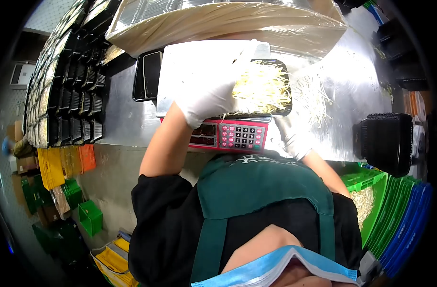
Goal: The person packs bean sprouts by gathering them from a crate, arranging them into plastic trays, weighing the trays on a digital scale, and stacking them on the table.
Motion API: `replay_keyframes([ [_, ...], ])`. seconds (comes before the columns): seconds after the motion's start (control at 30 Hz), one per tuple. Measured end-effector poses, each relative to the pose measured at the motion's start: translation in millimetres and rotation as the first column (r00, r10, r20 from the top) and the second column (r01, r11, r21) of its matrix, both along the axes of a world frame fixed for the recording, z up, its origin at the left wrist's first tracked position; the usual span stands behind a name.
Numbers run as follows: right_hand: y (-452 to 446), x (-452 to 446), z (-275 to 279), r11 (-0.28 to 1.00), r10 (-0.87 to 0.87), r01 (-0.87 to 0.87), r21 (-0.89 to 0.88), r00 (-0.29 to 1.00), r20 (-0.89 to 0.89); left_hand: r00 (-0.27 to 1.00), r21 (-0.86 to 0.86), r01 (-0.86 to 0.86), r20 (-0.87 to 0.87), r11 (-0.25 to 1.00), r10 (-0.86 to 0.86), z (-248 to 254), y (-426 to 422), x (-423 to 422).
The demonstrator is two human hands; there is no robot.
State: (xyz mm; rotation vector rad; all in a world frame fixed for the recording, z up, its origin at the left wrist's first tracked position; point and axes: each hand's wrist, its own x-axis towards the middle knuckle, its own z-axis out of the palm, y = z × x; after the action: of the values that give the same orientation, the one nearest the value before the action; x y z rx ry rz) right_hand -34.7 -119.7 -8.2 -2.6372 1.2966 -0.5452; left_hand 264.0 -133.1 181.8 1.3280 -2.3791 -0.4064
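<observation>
Blue face mask (275,260) and green apron (266,184) fill the near edge, with the wearer's two gloved hands reaching past them. The left hand (216,95) lies over the pale plate of a scale (192,62). Just to its right, over the plate's right side, sits a black tray (275,114) heaped with pale bean sprouts (262,86). The right hand (288,134) is low, beside the tray's near right corner. Glare bleaches the left fingers and the right ones are partly hidden, so whether either is clamped on the tray or merely resting there cannot be told. Loose sprouts (316,98) lie on the table (345,115) beyond the right hand; a keypad (242,135) sits nearer the wearer than the left palm.

Good handling probably means a light touch, since thin strands would likely snap if squeezed. Stragglers are best kept inside the rim, and both hands' weight kept off the plate whenever the dark display (203,135) is read.
</observation>
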Motion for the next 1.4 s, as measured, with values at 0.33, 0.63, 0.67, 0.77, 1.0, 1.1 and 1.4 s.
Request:
replay_keyframes([
  [0.33,-65,-65,72,0.947,-0.081,0.147,-0.286,0.970,0.229,0.480,0.199,-0.589,-0.693,0.783,0.537,-25,82,105],
  [0.63,-44,90,171,0.985,0.127,-0.152,-0.077,0.956,-0.264,0.971,0.010,-0.074,-0.226,0.997,0.075,-48,30,-8],
  [0.67,-42,85,168,0.987,0.103,-0.132,-0.088,0.955,-0.280,0.969,-0.002,-0.053,-0.242,0.999,0.051,-40,23,-9],
  [0.77,-32,87,176,0.990,0.123,-0.111,0.086,0.980,-0.154,0.952,-0.001,0.098,-0.290,0.995,-0.094,-42,5,-12],
  [1.0,-73,39,155,0.672,0.218,-0.547,0.500,0.791,0.573,0.827,0.205,0.147,-0.562,0.968,-0.007,-35,0,-17],
  [1.1,-63,40,158,0.866,0.221,-0.278,0.416,0.959,0.179,0.970,0.127,0.150,-0.209,0.980,-0.121,-20,3,-17],
  [1.4,-57,-7,137,0.892,-0.035,-0.246,0.378,0.798,0.601,0.976,-0.151,0.145,-0.139,0.978,-0.167,-33,2,-4],
])
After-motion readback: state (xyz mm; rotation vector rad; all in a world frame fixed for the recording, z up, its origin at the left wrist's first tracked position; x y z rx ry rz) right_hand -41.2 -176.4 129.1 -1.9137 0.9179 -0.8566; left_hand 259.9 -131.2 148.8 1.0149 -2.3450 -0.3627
